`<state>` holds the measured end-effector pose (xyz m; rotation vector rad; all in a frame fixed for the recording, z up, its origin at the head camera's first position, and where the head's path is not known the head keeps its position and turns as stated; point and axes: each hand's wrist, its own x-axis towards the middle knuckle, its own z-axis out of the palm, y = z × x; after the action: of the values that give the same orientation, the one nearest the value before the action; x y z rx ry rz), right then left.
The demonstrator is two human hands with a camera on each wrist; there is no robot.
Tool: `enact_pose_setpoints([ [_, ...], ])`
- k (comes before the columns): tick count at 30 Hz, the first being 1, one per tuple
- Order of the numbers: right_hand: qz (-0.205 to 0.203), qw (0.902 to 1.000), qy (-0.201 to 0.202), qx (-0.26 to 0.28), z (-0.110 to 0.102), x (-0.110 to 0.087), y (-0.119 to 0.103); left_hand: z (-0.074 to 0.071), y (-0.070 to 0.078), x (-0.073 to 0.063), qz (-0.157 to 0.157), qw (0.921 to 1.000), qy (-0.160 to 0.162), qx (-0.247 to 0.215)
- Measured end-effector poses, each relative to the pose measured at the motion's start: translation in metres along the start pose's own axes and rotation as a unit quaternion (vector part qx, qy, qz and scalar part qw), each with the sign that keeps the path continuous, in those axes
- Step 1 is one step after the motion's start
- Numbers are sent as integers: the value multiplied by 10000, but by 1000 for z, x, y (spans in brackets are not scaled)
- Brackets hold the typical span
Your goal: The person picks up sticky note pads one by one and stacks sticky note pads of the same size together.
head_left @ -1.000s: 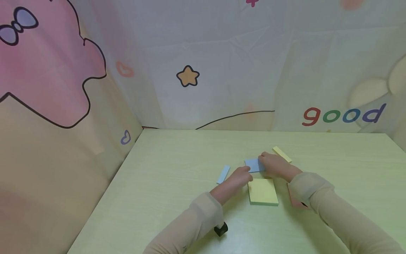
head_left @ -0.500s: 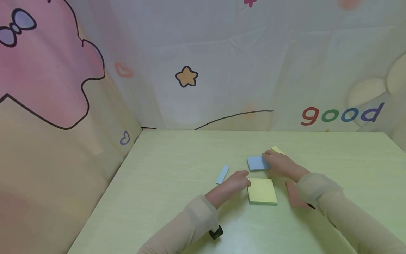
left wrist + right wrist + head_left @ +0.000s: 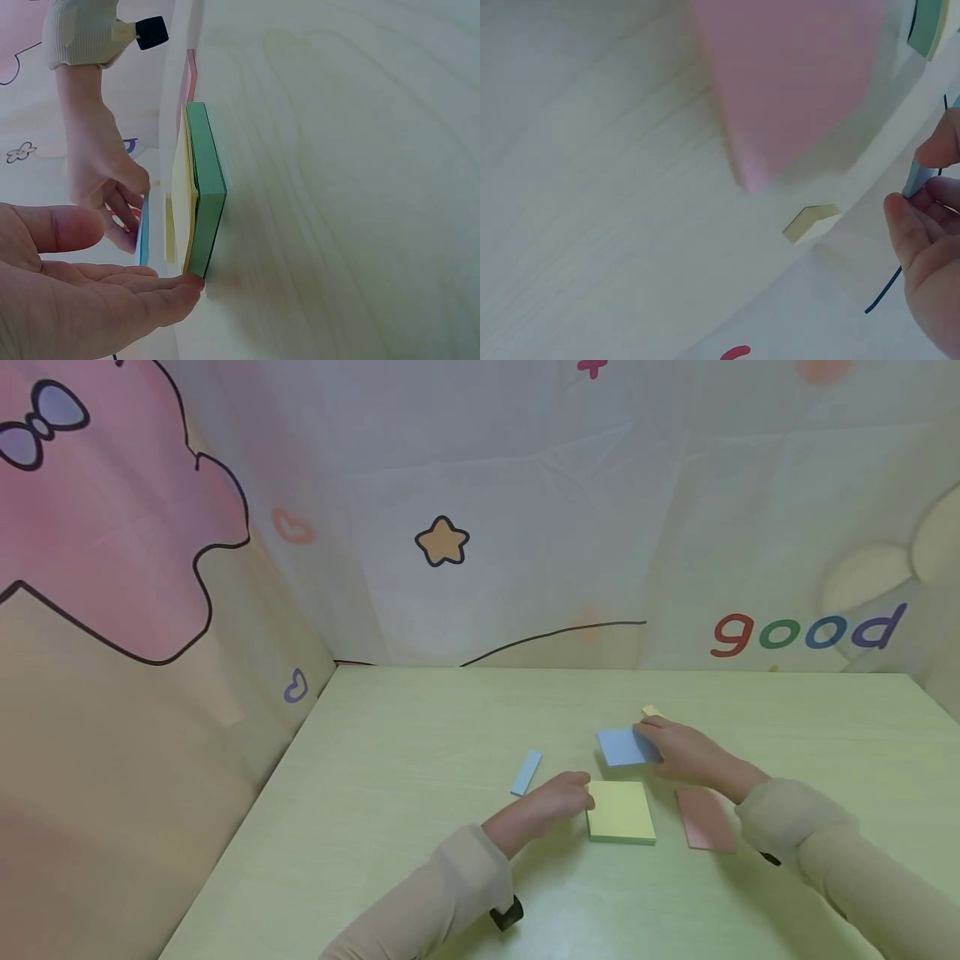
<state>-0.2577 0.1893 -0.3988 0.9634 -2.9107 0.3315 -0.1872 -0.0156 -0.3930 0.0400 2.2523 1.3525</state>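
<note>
In the head view, my right hand (image 3: 690, 756) pinches the right side of a blue sticky-note pad (image 3: 621, 748), tilted just above the table. The right wrist view shows thumb and fingers (image 3: 904, 225) on that pad's edge. My left hand (image 3: 546, 806) is at the left edge of a square pad stack (image 3: 621, 811), yellow on top and green below. From the left wrist, the straight fingers (image 3: 150, 304) touch the stack's near corner, while the thumb stands apart. A pink sticky-note pad (image 3: 705, 820) lies right of the stack, below my right forearm.
A narrow light-blue strip pad (image 3: 527, 772) lies left of the stack. Behind my right hand, a narrow yellow strip pad (image 3: 652, 712) is partly hidden. The pale wooden table (image 3: 420, 727) meets a printed cloth backdrop (image 3: 525, 552) at the back and left.
My right hand has moved right with the blue pad, which is now raised and tilted. More of the pink pad shows. The left hand has shifted slightly toward me, beside the yellow-green stack.
</note>
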Motion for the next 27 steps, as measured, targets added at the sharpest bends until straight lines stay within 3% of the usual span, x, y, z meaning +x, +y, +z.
enact_pose_setpoints([
  [16, -25, 9999, 83, 132, -12, -37, 5, 0, 0, -2, 5, 9999, -124, -24],
  [27, 187, 9998, -46, 109, -14, -55, 11, 1, 0, 0, -60, 9999, -109, 20],
])
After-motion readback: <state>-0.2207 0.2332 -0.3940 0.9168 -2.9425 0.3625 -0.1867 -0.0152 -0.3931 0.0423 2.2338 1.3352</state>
